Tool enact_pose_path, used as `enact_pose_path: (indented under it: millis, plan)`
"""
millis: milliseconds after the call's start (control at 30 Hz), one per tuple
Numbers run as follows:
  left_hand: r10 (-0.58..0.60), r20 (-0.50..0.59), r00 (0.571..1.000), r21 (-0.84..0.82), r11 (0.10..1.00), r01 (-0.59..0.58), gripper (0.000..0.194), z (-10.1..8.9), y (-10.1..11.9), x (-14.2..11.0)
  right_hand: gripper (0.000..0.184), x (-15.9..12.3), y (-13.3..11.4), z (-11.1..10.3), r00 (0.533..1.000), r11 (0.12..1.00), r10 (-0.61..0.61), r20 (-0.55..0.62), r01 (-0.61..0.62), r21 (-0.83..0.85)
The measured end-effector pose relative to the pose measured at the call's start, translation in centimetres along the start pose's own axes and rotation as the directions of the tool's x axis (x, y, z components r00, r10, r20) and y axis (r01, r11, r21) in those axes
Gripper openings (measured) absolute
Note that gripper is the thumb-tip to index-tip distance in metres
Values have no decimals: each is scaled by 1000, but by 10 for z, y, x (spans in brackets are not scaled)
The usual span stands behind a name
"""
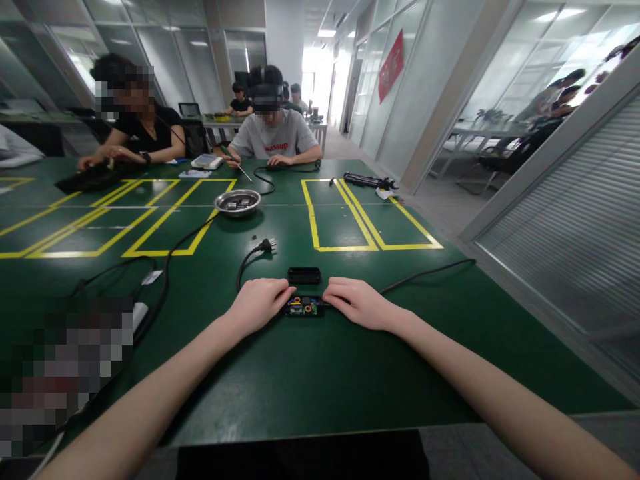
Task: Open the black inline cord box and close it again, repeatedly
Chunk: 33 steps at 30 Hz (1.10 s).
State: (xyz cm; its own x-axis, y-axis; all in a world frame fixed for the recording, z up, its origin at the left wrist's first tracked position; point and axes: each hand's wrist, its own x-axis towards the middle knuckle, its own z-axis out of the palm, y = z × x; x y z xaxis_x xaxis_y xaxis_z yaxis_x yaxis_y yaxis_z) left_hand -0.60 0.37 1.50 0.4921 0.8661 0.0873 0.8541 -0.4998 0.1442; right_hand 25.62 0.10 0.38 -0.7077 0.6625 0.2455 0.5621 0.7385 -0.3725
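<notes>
An opened power adapter point(303, 307) lies on the green table in front of me, its circuit board with copper-wound coils facing up. Just beyond it rests its black cover point(304, 275). My left hand point(260, 301) is closed at the adapter's left end, fingertips pressed together on its edge. At the right end, my right hand point(357, 302) pinches where a black cable point(425, 272) enters; the exact grip is partly hidden by the fingers. Another cable runs from beside my left hand to a power plug point(267, 245).
A metal bowl point(237, 203) with small metal parts stands farther back. Yellow tape point(345, 249) marks rectangles on the table point(280, 393). A black folded tripod-like object point(370, 181) lies back right. Two people sit across the table. Cables run at left, beside a blurred-out area.
</notes>
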Motion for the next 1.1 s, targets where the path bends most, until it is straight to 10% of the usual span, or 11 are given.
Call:
enact_pose_path:
  millis: [1100]
  plan:
    - [40,-65,997,-119,992,-47,44,2,-1,1,31,3,0,-13,994,984,55,95,-71,164]
